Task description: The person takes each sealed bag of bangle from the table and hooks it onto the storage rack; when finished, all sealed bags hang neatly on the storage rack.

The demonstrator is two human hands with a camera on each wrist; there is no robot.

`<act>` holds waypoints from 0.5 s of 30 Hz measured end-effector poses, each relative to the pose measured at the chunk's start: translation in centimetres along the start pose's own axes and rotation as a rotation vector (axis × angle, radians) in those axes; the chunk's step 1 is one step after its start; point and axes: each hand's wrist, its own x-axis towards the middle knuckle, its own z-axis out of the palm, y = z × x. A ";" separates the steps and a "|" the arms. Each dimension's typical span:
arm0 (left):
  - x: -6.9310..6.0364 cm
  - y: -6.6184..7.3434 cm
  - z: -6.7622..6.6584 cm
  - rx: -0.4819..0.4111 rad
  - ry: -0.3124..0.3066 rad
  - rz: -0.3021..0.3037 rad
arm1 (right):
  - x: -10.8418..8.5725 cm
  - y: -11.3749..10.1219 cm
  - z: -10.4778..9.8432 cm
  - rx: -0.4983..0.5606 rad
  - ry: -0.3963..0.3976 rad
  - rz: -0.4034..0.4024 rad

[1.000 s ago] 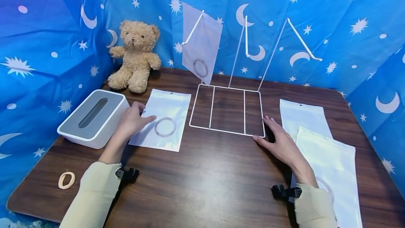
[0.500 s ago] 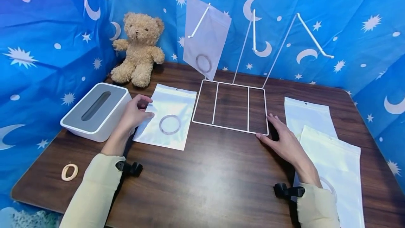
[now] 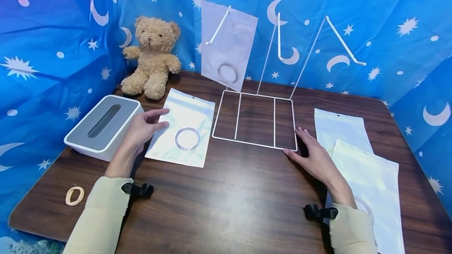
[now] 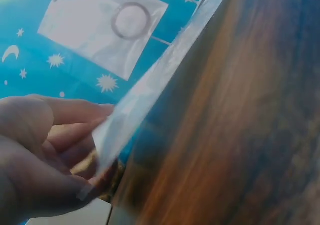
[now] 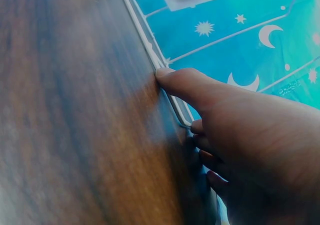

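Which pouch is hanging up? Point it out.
The hanging pouch on the leftmost hook of the white rack. No hook holds the rest: a second pouch is at the left hand; two overlapping pouches lie rightward.

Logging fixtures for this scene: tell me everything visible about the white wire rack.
The white wire rack looks like coated metal. Its open rectangular base lies on the wood-grain table, with two inner crossbars running front to back. Two thin uprights show at the rear; a third is mostly hidden by a white zip pouch hanging from the leftmost arm. Three arms extend forward at the top; the middle and right ones are bare. The right hand touches the base's near right corner.
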 end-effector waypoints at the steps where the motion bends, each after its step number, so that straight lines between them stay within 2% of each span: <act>1: -0.1 -0.1 0.0 0.014 0.026 0.058 | 0.0 0.0 0.0 -0.001 -0.003 0.003; 4: -0.2 -0.2 -0.2 0.061 0.113 0.254 | 0.0 -0.1 -0.1 -0.006 -0.008 0.010; 6: -0.3 -0.1 -0.3 0.078 0.155 0.361 | 0.1 -0.1 -0.1 -0.009 -0.011 0.014; 10: -1.1 1.0 -0.5 0.022 0.162 0.490 | 0.1 -0.1 -0.2 -0.009 -0.014 0.018; 13: -2.2 2.9 -0.2 -0.028 0.148 0.561 | 0.1 0.0 0.0 -0.006 -0.008 0.018; 15: -3.1 4.4 0.1 -0.032 0.146 0.626 | 0.0 0.0 0.1 -0.003 -0.002 0.014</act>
